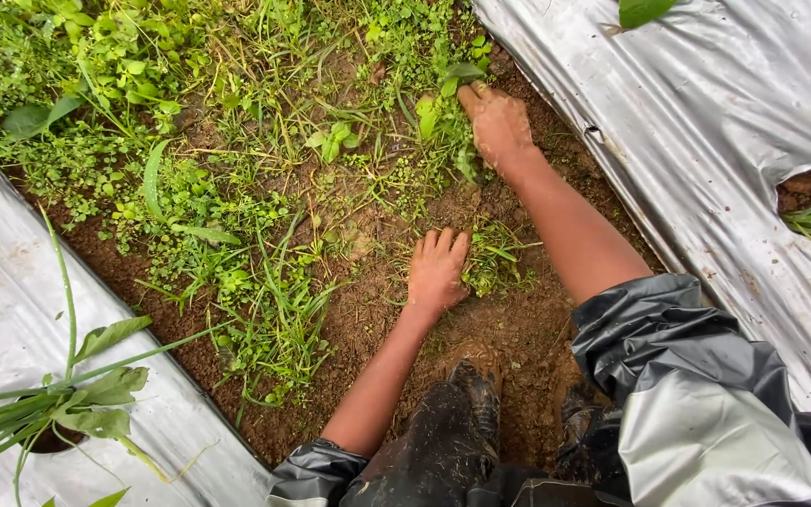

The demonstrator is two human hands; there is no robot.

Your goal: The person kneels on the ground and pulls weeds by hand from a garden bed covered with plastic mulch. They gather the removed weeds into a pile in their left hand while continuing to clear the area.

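A person bends over a strip of brown soil (pixel 368 310) that runs between two sheets of silver plastic.

The left hand (pixel 437 270) lies in the middle of the soil strip, palm down. Its fingers are close together and point away from the person. It presses on a small clump of pulled weeds (pixel 494 258) just beside it, on its right. The clump's thin green blades lie nearly flat and mostly run sideways across the strip. I cannot tell if the fingers curl around any blades.

The right hand (pixel 496 120) is farther up the soil strip, with the arm stretched out long. Its fingers push down into a leafy green weed (pixel 443 103) that grows there. The weed's leaves stand up and lean to the left. The hand looks closed on the stems, but the leaves hide the fingertips, so I cannot be sure.

More grass and weeds (pixel 237 235) cover the soil to the left of the left hand. Muddy boots (pixel 477 399) stand on the soil below it. The silver plastic sheet (pixel 706 122) lies along the right edge of the strip.
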